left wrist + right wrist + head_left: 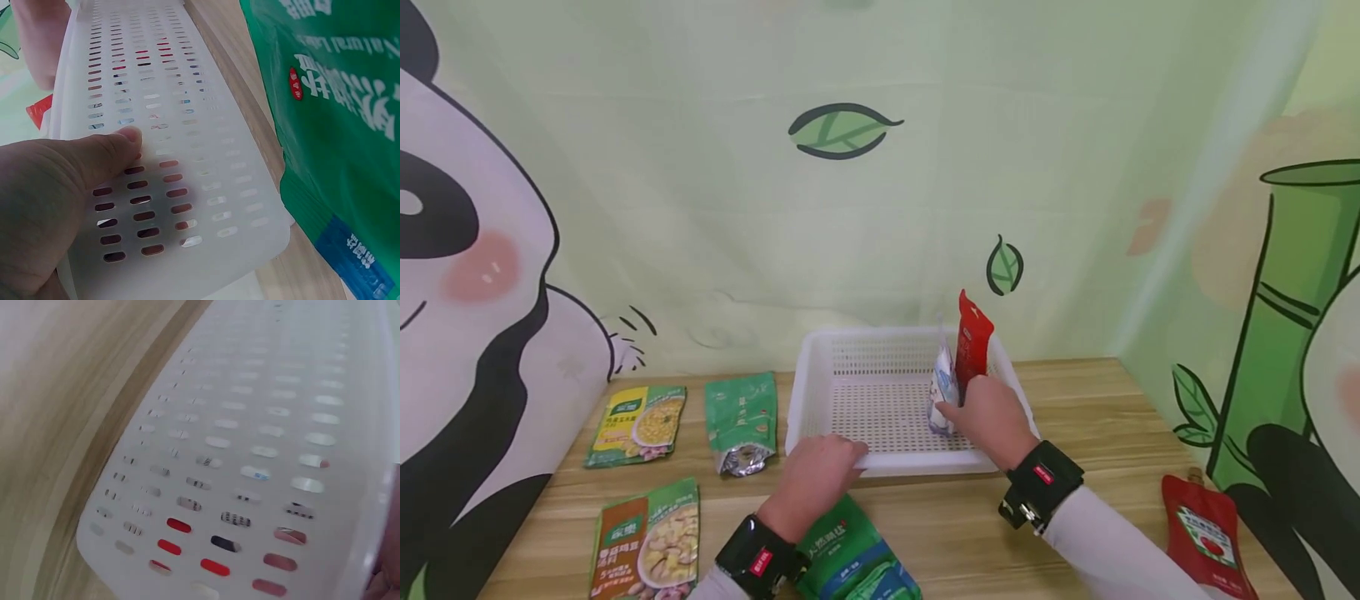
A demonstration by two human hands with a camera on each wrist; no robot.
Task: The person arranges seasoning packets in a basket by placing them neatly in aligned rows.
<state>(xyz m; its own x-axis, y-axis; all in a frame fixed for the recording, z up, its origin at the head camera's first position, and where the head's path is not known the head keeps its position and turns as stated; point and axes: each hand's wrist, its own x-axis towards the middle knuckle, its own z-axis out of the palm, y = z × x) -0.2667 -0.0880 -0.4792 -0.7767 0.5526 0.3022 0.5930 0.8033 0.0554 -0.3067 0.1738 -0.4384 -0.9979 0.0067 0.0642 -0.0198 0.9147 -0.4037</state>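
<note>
A white perforated plastic basket (865, 462) stands on the wooden table. My left hand (823, 471) grips its front rim left of centre; the left wrist view shows the thumb (112, 153) against the perforated wall. Over the front right rim reaches my right hand (996, 417), holding two upright packets side by side in the basket's right part. Its thumb lies at the lower part of the white packet (942, 383), and its fingers, mostly hidden, are at the red packet (973, 337). Through the holes in the right wrist view, red packaging (215, 567) shows.
Left of the basket lie a yellow-green soup packet (636, 425), a green pouch with silver end (741, 421) and a brown-green packet (647, 542). A green-blue salt pouch (857, 554) lies before the basket. At the far right lies a red spouted pouch (1206, 529). A printed curtain (737, 208) hangs behind.
</note>
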